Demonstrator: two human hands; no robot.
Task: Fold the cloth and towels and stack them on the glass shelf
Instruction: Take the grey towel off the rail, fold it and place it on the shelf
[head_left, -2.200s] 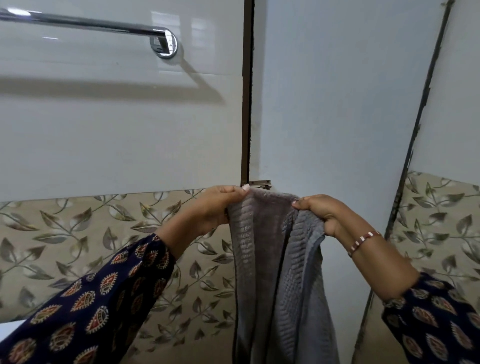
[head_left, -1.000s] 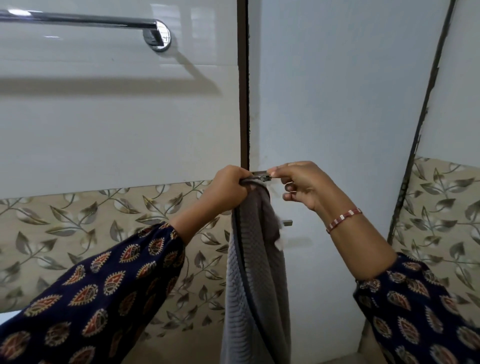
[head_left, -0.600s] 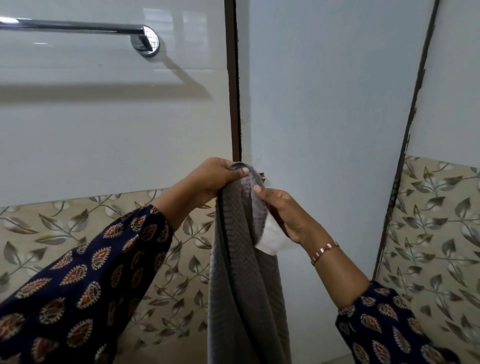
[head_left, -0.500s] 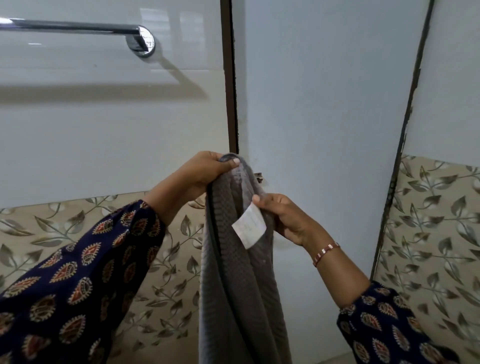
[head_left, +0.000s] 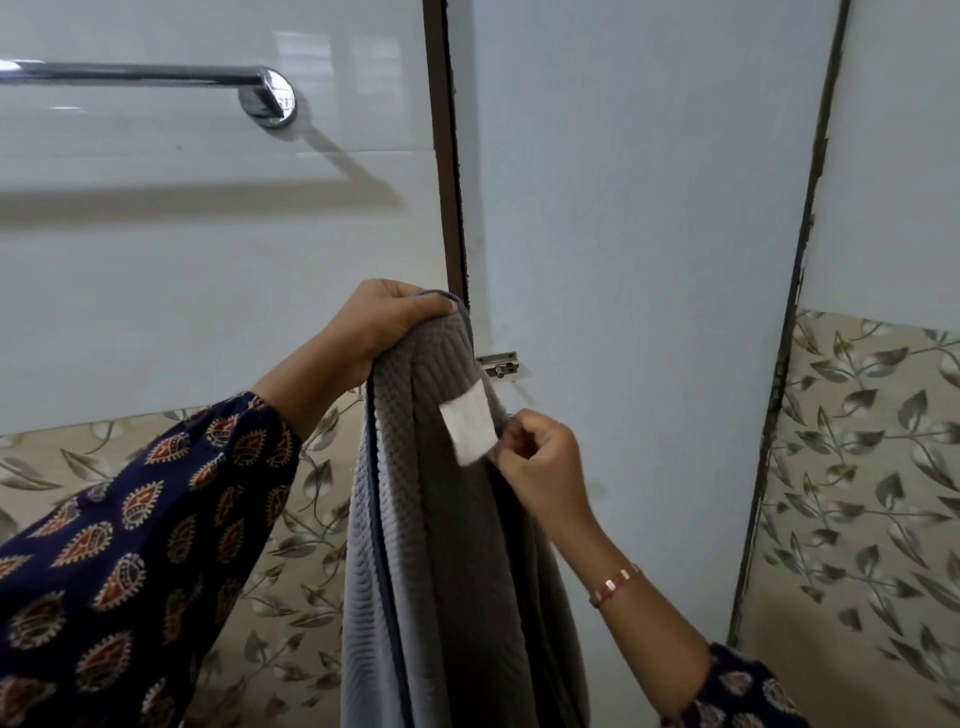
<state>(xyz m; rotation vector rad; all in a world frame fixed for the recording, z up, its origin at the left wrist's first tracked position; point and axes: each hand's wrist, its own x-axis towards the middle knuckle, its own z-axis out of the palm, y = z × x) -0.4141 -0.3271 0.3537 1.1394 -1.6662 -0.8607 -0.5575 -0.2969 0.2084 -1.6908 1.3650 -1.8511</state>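
The space is a tiled bathroom corner. The upper wall is glossy white tile (head_left: 182, 291), and below it runs a band of beige tile printed with grey-green leaves (head_left: 872, 467), seen on the left behind the sleeve and again on the right. A chrome towel rail (head_left: 140, 78) is fixed high on the white tile at the left, ending in a round mount. A dark brown door frame (head_left: 447, 156) runs vertically down the middle, and right of it stands a pale grey door (head_left: 623, 208) carrying a small metal latch (head_left: 500, 364).

A grey ribbed towel (head_left: 441, 571) hangs in the air in front of the door frame, folded lengthwise so its layers drape straight down and out of the bottom of the view. It touches no surface that can be seen. A white label (head_left: 467, 423) lies on its outer face near the top.

The left hand (head_left: 389, 322) is closed around the top of the towel, fingers curled over the upper fold, holding it up at about the height of the latch. The right hand (head_left: 540, 457) is lower, against the towel's right edge just beside the label, thumb and fingers pinched together on the fabric there. A beaded bracelet (head_left: 615, 584) sits on the right wrist, and both arms wear dark blue patterned sleeves (head_left: 130, 545).
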